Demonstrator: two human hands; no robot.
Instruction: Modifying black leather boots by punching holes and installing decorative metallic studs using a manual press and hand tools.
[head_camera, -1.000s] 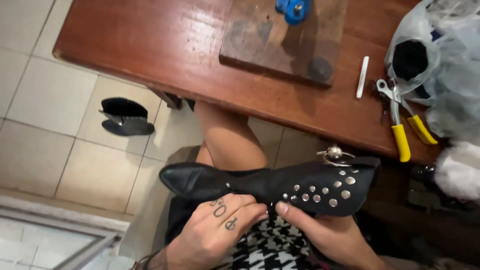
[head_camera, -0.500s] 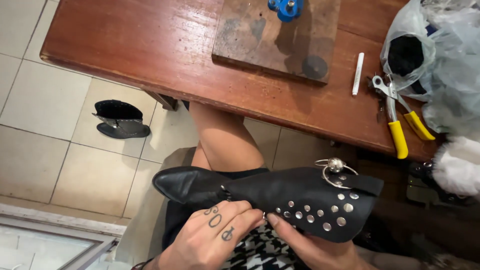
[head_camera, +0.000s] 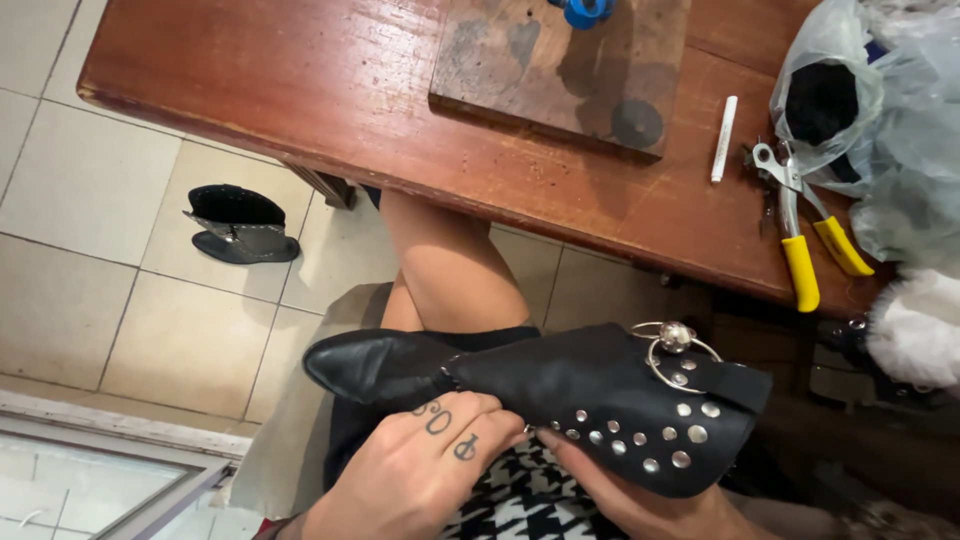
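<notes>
A black pointed ankle boot (head_camera: 560, 390) with silver studs and a metal ring (head_camera: 676, 350) at its ankle lies across my lap, toe pointing left. My left hand (head_camera: 420, 470) grips its lower edge near the middle, fingers curled onto the leather. From underneath, my right hand (head_camera: 620, 495) holds the studded shaft; only its fingers and part of the palm show. Both hands touch the boot.
A second black boot (head_camera: 240, 225) stands on the tiled floor at left. The wooden table (head_camera: 300, 80) carries a worn board (head_camera: 560, 70), a white marker (head_camera: 723, 138), yellow-handled pliers (head_camera: 800, 230) and plastic bags (head_camera: 870, 110). White fluffy material (head_camera: 915, 330) sits at right.
The boot has tilted slightly, with its shaft end lower and its ring turned up. My left hand has slid a little along the lower edge.
</notes>
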